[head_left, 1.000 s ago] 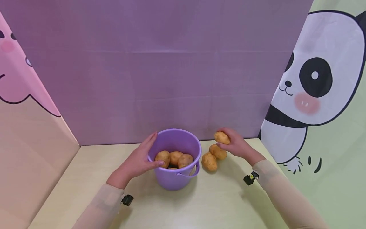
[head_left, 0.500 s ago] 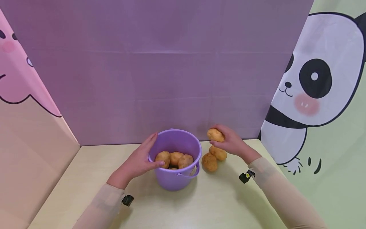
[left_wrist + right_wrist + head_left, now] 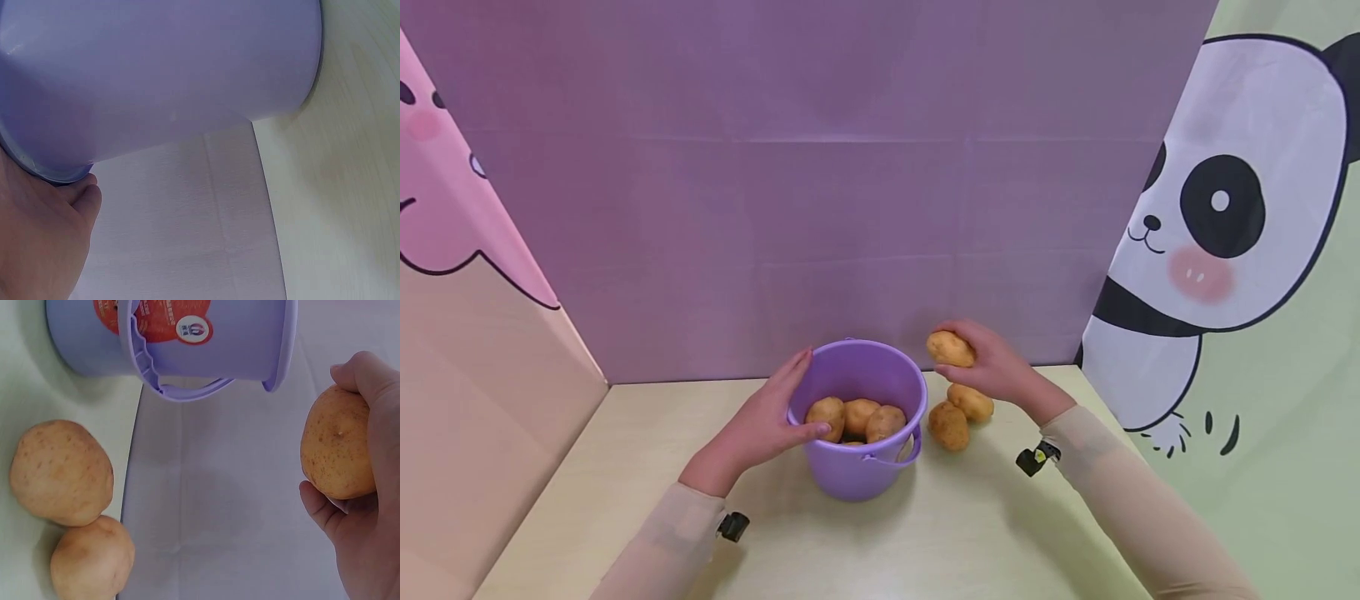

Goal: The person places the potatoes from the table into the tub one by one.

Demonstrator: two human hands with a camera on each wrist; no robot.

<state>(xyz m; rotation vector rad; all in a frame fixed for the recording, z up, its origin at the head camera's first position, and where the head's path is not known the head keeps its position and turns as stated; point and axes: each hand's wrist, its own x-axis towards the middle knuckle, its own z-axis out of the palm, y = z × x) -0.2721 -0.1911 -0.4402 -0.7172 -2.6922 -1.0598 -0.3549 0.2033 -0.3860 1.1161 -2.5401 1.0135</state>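
Observation:
A purple bucket (image 3: 854,475) stands upright on the table with several potatoes (image 3: 861,414) inside. My left hand (image 3: 762,421) grips its left rim, thumb over the near edge and fingers along the far side. In the left wrist view those fingertips curl at the rim beside the bucket wall (image 3: 162,69). Raised above the table, just right of the bucket's rim, a potato (image 3: 951,348) is held between the thumb and fingers of my right hand (image 3: 992,362). The right wrist view shows this potato (image 3: 337,444) apart from the bucket.
Two more potatoes, one nearer (image 3: 949,426) and one farther (image 3: 971,402), lie together on the table right of the bucket. The bucket's handle (image 3: 906,454) hangs down on its right side. A purple backdrop (image 3: 850,208) rises behind the table (image 3: 925,542), with printed side panels left and right.
My right hand has carried its potato leftward and slightly up, from over the loose potatoes toward the bucket's rim. The left hand and the bucket stay in place.

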